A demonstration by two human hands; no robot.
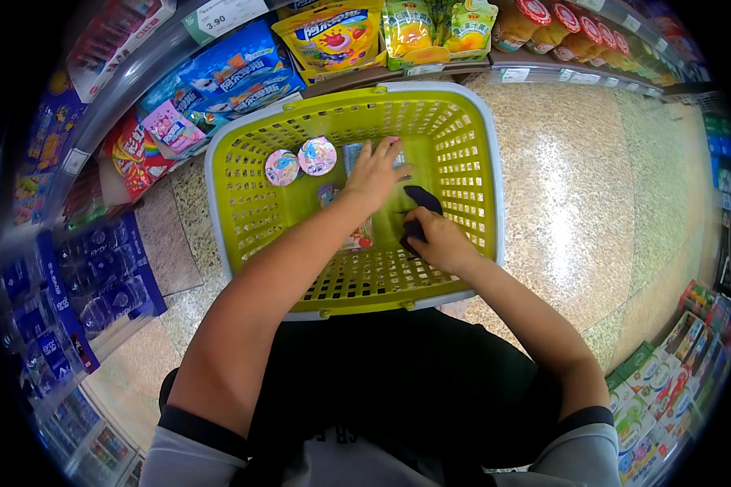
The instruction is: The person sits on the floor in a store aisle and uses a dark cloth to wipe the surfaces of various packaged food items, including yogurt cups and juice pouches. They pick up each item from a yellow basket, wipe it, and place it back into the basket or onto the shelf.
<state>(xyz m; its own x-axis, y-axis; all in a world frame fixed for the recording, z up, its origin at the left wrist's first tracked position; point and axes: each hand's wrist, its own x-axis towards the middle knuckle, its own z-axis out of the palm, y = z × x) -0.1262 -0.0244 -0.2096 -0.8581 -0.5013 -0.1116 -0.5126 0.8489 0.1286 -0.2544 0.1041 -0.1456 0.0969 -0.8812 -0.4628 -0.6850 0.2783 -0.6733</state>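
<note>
A yellow-green plastic shopping basket with a grey rim stands in front of my legs. Inside it, my left hand reaches with spread fingers over a flat, pale blue pack, partly hiding it. My right hand is closed on a dark, soft-looking item on the basket's right side; its exact kind cannot be made out. Two round tubs with pink patterned lids, one beside the other, sit at the far left. Under my left forearm lies a colourful flat package, mostly covered.
Shelves curve around the far side, with blue candy bags, a yellow bag, and red-lidded jars. Blue-wrapped bottle packs stand at the left. Stacked cartons are at the lower right. Shiny tiled floor lies right of the basket.
</note>
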